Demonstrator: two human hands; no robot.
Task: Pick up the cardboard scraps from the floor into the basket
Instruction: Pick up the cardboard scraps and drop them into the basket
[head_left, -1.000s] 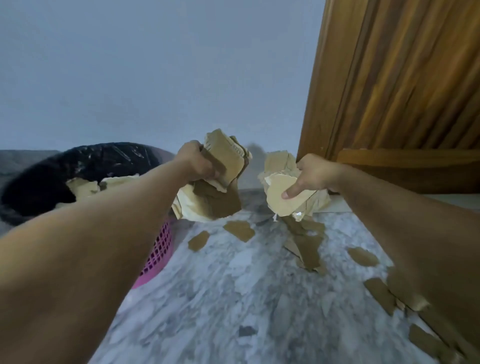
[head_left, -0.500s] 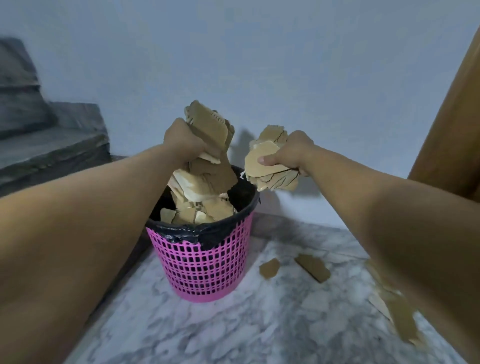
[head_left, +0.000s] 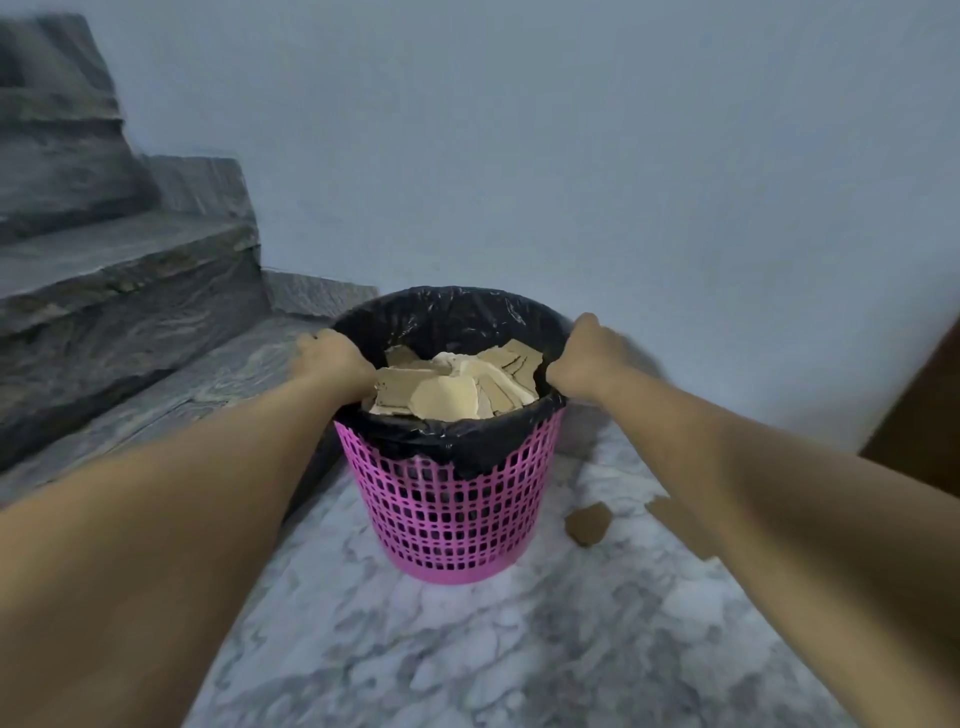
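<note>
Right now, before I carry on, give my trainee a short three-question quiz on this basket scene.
1. True or false: the pink basket is lined with a black bag.
2. Where does the left hand sit? A) flat on the floor B) at the basket's left rim C) on the stone steps
3. Fill in: a loose cardboard scrap still lies on the marble floor to the basket's ____.

Key: 1 true; 2 B; 3 right. The right hand is at the opposite rim, and scraps in the basket fill it nearly to the top.
</note>
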